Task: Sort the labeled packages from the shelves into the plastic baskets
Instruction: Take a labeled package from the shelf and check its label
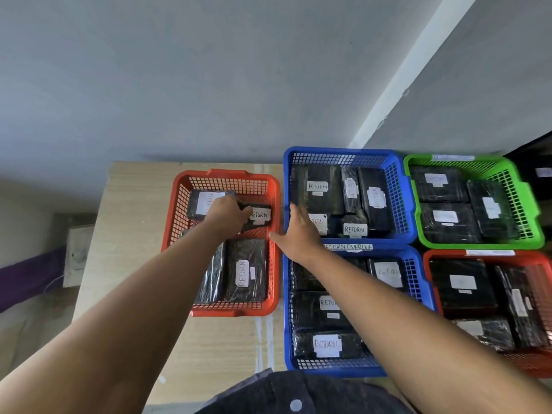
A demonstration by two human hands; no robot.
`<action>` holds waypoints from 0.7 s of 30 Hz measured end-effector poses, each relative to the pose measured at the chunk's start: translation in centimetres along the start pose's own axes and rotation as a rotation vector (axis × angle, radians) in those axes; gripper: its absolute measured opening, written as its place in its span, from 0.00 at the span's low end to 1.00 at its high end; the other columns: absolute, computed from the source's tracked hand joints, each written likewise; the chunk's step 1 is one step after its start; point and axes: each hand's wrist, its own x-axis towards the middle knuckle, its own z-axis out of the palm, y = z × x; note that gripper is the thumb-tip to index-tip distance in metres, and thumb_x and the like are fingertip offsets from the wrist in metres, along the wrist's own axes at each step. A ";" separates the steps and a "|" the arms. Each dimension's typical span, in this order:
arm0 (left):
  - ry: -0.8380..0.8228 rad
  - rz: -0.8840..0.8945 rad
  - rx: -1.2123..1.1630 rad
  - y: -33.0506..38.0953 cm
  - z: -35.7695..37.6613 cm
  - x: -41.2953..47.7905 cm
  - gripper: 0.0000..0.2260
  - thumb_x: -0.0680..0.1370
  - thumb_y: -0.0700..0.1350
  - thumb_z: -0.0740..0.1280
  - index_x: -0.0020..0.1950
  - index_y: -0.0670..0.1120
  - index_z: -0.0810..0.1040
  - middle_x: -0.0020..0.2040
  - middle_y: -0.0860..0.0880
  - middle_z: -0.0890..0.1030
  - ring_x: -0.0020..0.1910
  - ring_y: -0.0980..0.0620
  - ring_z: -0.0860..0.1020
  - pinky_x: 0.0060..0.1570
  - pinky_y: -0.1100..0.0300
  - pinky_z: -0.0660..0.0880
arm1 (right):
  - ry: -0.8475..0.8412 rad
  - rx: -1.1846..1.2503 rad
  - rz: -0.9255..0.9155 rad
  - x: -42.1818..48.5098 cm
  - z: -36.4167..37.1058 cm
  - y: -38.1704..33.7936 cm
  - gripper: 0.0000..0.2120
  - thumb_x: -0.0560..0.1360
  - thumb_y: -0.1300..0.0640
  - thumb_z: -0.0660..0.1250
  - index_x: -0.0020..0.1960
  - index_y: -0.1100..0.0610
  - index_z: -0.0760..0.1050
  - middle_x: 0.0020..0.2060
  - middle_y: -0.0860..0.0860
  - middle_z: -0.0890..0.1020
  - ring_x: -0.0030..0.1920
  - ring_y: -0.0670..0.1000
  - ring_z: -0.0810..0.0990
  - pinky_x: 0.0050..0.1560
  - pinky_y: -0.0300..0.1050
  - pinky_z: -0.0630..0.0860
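Handwriting on the black package (259, 216) reads RETURN; the left grip (228, 216) clasps it inside the red basket (227, 175) on the table (239, 339), its long axis lying left to right. Right grip (298, 234) is released, spread flat over the far blue basket (346, 152), beside a RETURN OVERDUE tag (348, 247).

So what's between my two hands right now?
In the head view: the RETURN package that your left hand grips and the left red basket's right rim. Your open right hand is just beyond, at the far blue basket's edge.
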 end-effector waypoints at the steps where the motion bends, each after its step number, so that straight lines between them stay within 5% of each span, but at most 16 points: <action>1: -0.004 0.002 0.009 0.1 0.1 0.2 0.11 0.85 0.52 0.67 0.56 0.45 0.80 0.47 0.48 0.83 0.43 0.52 0.82 0.38 0.59 0.80 | -0.002 -0.001 0.007 0.1 0.0 0.0 0.47 0.78 0.41 0.72 0.85 0.58 0.51 0.82 0.55 0.60 0.78 0.60 0.67 0.73 0.53 0.70; 9: 0.105 0.061 0.056 0.2 0.1 1.3 0.10 0.82 0.46 0.72 0.63 0.47 0.86 0.52 0.49 0.86 0.44 0.54 0.82 0.42 0.61 0.78 | 0.003 -0.020 0.019 0.9 1.0 0.8 0.47 0.76 0.39 0.72 0.85 0.58 0.54 0.82 0.53 0.60 0.79 0.57 0.66 0.73 0.53 0.69; 16: 0.228 0.072 0.030 0.4 0.7 1.2 0.07 0.79 0.41 0.75 0.57 0.45 0.86 0.50 0.47 0.87 0.46 0.49 0.82 0.47 0.56 0.80 | 0.064 0.002 0.012 1.2 1.8 1.3 0.41 0.72 0.38 0.72 0.78 0.56 0.65 0.67 0.49 0.71 0.64 0.55 0.78 0.60 0.53 0.80; 21: 0.246 0.069 0.019 0.9 0.6 0.4 0.05 0.79 0.40 0.75 0.53 0.44 0.85 0.46 0.48 0.85 0.45 0.48 0.82 0.47 0.53 0.82 | 0.016 0.008 -0.028 1.0 1.1 1.1 0.45 0.76 0.40 0.72 0.84 0.59 0.57 0.74 0.51 0.67 0.72 0.56 0.72 0.68 0.51 0.74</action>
